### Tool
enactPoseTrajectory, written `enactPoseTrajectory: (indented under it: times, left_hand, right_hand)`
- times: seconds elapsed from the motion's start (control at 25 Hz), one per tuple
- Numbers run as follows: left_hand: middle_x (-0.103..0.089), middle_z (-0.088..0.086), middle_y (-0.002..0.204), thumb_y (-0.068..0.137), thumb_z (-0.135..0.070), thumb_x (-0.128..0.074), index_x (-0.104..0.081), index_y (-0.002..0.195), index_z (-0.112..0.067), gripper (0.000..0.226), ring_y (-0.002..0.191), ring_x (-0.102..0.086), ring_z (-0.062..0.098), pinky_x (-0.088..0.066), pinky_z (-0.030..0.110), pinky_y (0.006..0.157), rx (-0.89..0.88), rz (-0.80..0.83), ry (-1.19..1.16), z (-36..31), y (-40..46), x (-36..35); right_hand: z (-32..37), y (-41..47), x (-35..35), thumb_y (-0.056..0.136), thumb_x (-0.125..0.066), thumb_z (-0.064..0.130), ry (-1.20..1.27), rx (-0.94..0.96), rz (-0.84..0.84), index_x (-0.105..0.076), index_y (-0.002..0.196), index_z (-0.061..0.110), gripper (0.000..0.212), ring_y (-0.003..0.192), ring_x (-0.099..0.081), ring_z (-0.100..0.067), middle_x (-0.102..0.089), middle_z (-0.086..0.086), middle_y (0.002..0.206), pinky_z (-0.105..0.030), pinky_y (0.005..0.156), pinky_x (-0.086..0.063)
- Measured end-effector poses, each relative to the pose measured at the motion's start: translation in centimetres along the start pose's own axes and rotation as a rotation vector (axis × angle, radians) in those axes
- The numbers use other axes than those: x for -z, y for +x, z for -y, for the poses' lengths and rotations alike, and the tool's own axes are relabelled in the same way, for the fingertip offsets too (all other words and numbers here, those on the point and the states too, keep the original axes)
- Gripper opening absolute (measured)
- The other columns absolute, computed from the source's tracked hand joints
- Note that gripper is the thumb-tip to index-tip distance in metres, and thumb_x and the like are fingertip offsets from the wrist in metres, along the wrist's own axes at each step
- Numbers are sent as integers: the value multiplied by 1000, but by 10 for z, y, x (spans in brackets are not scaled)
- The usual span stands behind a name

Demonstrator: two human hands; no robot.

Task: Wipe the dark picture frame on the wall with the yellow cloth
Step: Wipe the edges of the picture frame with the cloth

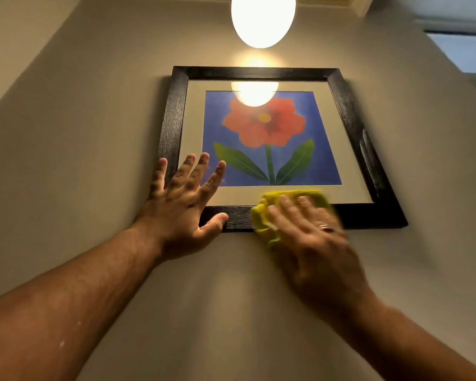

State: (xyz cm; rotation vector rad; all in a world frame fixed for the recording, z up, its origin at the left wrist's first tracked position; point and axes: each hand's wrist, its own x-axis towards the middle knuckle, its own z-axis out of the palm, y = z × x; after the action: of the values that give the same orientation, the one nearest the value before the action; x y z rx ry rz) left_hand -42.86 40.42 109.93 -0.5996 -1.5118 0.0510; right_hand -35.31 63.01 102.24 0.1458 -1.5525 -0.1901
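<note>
A dark picture frame (349, 114) hangs on the beige wall above me, holding a red flower on a blue ground. My left hand (183, 204) lies flat with fingers spread over the frame's lower left corner, thumb along the bottom rail. My right hand (311, 235) presses a bunched yellow cloth (264, 221) against the bottom rail, right of its middle. The right hand looks blurred. Pale smears show on the frame's right rail.
A glowing egg-shaped lamp (263, 17) hangs in front of the wall above the frame, and its glare reflects in the glass. A window (467, 50) sits at the upper right. Bare wall spreads left of and below the frame.
</note>
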Motion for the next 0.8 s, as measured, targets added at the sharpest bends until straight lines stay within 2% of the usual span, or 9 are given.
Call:
enactPoseTrajectory:
  times: [0.08, 0.24, 0.28, 0.44, 0.52, 0.6, 0.64, 0.76, 0.8]
  left_hand:
    - [14, 4, 164, 81, -71, -14, 17, 150, -38, 83, 150, 15, 22, 12, 60, 117, -16, 1, 3, 1, 0, 0]
    - [11, 4, 165, 81, -71, -15, 15, 150, -38, 82, 151, 10, 23, 10, 62, 117, -14, -3, 12, 0, 0, -1]
    - [11, 4, 164, 81, -71, -15, 16, 150, -38, 82, 151, 11, 23, 10, 62, 117, -12, 1, 17, 0, -1, -2]
    - [9, 5, 165, 81, -71, -15, 14, 151, -38, 82, 151, 10, 23, 9, 62, 118, -13, -1, 9, -1, -1, -2]
    - [9, 4, 165, 81, -71, -15, 14, 151, -38, 82, 151, 10, 24, 9, 61, 118, -5, -4, 4, -1, -2, -2]
    - [9, 4, 165, 81, -71, -14, 14, 151, -38, 82, 151, 9, 24, 9, 60, 118, -1, -6, 9, -1, -3, -1]
    - [8, 4, 165, 81, -71, -14, 13, 151, -38, 82, 151, 8, 24, 9, 60, 118, -7, -3, 12, -1, -3, 0]
    - [8, 4, 165, 81, -71, -14, 13, 151, -37, 82, 151, 8, 24, 9, 60, 118, -8, 4, 11, -2, -3, 1]
    - [8, 4, 165, 81, -71, -15, 13, 151, -38, 82, 151, 8, 24, 9, 60, 118, -6, 3, 13, -3, -3, 0]
  right_hand:
    - [6, 3, 3, 92, -35, 44, 5, 162, 72, -38, 139, 30, 50, 139, -31, -19, -38, 5, 148, -42, 114, -29]
    - [-33, -11, 24, 85, -44, 27, 38, -266, -105, -52, 131, 24, 47, 130, -48, -29, -52, -1, 139, -48, 105, -40]
    - [-27, -8, 23, 83, -45, 26, 39, -257, -89, -53, 130, 24, 47, 129, -48, -30, -53, -1, 139, -49, 105, -41]
    - [4, 18, 19, 88, -38, 52, 68, 141, 132, -49, 129, 38, 46, 131, -45, -18, -52, 8, 141, -40, 106, -37]
    - [-21, 27, 29, 86, -36, 56, 51, -30, 78, -50, 128, 40, 47, 124, -50, -20, -56, 7, 136, -39, 98, -41]
    - [-35, 18, 22, 85, -34, 52, -8, -239, -39, -48, 131, 35, 51, 126, -47, -28, -54, -2, 138, -44, 101, -39]
    - [-30, 7, 13, 86, -35, 50, -53, -208, -50, -43, 136, 33, 54, 132, -41, -32, -48, -6, 144, -47, 107, -35]
    - [-36, -9, 0, 90, -35, 53, -104, 125, 77, -29, 143, 34, 56, 142, -27, -29, -33, -2, 153, -50, 114, -27]
    - [-48, -1, 9, 89, -35, 54, -91, 106, 97, -30, 143, 36, 56, 142, -29, -28, -34, -1, 153, -49, 114, -29]
